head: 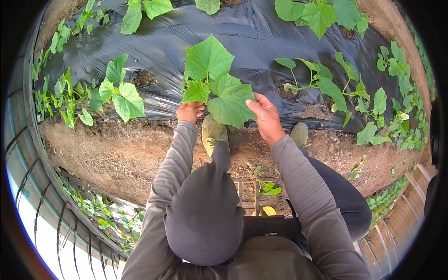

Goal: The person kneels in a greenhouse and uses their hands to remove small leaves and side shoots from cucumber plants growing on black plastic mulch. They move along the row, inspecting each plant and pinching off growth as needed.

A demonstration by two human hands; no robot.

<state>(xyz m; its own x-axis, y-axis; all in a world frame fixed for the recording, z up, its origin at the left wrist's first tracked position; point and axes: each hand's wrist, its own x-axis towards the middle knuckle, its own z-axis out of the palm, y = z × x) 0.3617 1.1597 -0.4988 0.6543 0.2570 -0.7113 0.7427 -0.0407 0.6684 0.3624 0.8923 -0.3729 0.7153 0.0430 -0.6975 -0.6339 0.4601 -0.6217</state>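
A young cucumber-like plant with broad, toothed green leaves stands in front of me, at the near edge of the black plastic mulch film [241, 45]. The thumb of my right hand [267, 117] lies on the rim of its large lower leaf [231, 99], with the fingers around that edge. Just below the smaller left leaf [195, 91] is my left hand [188, 112], its fingers curled. That leaf partly covers the fingertips, so what they hold is hidden. A third leaf [210, 57] points away from me. The stem's base is hidden under the foliage.
Similar plants grow on both sides, such as a left plant [122, 91] and a right plant [325, 80]. Planting holes [144, 79] pierce the film. My shoes [214, 134] rest by the bare soil path [115, 150]. A slatted frame [257, 196] lies below me.
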